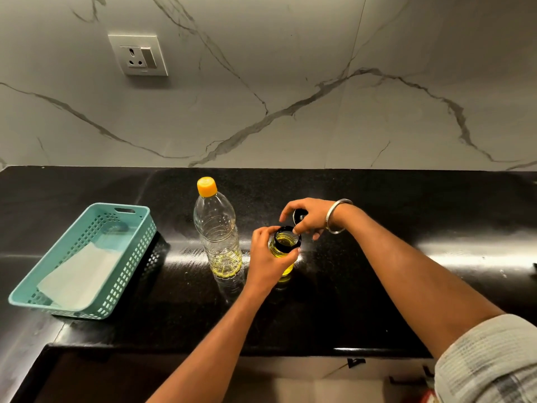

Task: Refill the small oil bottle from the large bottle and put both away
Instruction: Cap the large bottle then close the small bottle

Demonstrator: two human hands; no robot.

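Observation:
The small oil bottle (283,245) stands on the black counter, uncapped, its black-rimmed mouth showing yellow oil inside. My left hand (266,258) is wrapped around its body. Just behind and right of it, my right hand (309,215) holds the small black cap (299,214) between the fingers, slightly above the mouth. The large clear plastic bottle (216,228) stands upright to the left of the small one, with its orange cap (207,186) on and a little yellow oil at the bottom.
A teal plastic basket (128,228) with a white folded cloth (78,276) inside sits at the left of the black counter (406,286). A marble wall with a socket (138,55) rises behind. The counter's front edge runs below my arms.

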